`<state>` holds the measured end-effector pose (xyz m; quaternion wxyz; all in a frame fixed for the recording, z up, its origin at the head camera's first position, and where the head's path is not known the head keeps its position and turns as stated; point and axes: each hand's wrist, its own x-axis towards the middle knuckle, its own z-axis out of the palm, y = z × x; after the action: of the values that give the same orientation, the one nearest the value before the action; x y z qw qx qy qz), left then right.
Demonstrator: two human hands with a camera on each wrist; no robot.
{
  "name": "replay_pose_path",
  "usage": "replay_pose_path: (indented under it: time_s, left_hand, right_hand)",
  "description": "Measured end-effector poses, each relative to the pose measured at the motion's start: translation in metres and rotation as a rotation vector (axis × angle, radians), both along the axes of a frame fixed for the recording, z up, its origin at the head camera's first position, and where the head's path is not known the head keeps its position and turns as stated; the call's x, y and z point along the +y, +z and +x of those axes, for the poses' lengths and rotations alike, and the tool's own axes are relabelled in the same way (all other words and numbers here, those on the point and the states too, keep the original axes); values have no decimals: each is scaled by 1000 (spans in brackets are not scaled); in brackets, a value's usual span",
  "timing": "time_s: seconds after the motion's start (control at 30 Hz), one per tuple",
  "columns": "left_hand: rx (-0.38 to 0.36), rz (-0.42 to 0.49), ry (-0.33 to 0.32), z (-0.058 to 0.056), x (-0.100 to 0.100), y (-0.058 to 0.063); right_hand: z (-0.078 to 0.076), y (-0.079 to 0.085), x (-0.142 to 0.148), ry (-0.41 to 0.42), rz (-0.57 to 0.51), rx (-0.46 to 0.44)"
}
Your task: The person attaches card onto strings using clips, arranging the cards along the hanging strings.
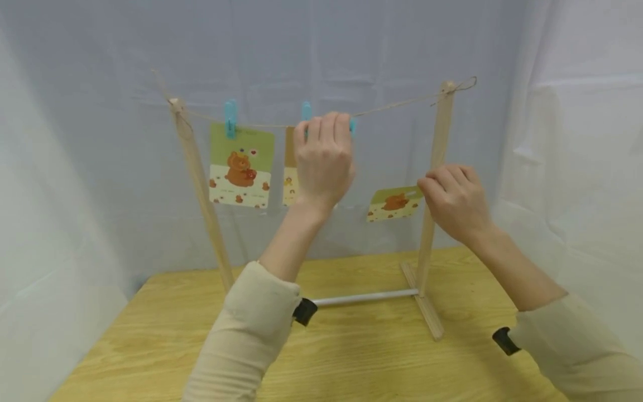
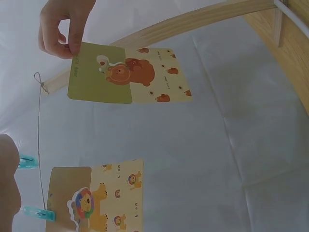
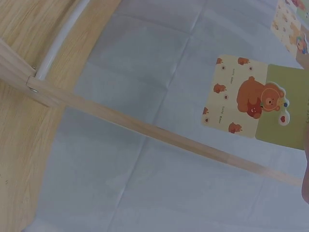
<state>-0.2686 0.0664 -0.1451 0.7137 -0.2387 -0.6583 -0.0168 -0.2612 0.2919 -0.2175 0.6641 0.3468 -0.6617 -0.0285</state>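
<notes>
My left hand (image 1: 325, 159) is raised at the string (image 1: 389, 106) with its fingers curled, pinching a light-blue clothespin (image 2: 28, 162) whose end shows beside the fingers. The clothespin's other end is hidden by the hand. My right hand (image 1: 458, 202) pinches a green-and-cream bear card (image 2: 128, 75) at its green end, near the right post. In the head view that card looks tilted and foreshortened. Behind my left hand, a brown-and-cream lion card (image 2: 96, 198) hangs from another blue clothespin (image 2: 39, 213). Further left hangs a second bear card (image 1: 241, 167), clipped by a blue clothespin (image 1: 230, 118).
The string runs between a left wooden post (image 1: 203, 190) and a right wooden post (image 1: 436, 145). A white bar (image 1: 366, 297) joins the stand low down, above a wooden foot (image 1: 427, 312). All stands on a wood-grain table (image 1: 361, 357), with pale cloth (image 1: 392, 44) behind.
</notes>
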Motion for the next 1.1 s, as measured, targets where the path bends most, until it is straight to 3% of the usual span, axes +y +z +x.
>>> replay_pose_path:
  time_s: [0.23, 0.6, 1.1]
  left_hand:
    - [2, 17, -11, -8, -4, 4]
    - [-146, -9, 30, -6, -1, 7]
    - [-164, 7, 48, -8, 1, 14]
  right_hand:
    - [-2, 5, -1, -18, -3, 9]
    - [-4, 7, -1, -16, 3, 14]
    - [-7, 17, -7, -64, 0, 25]
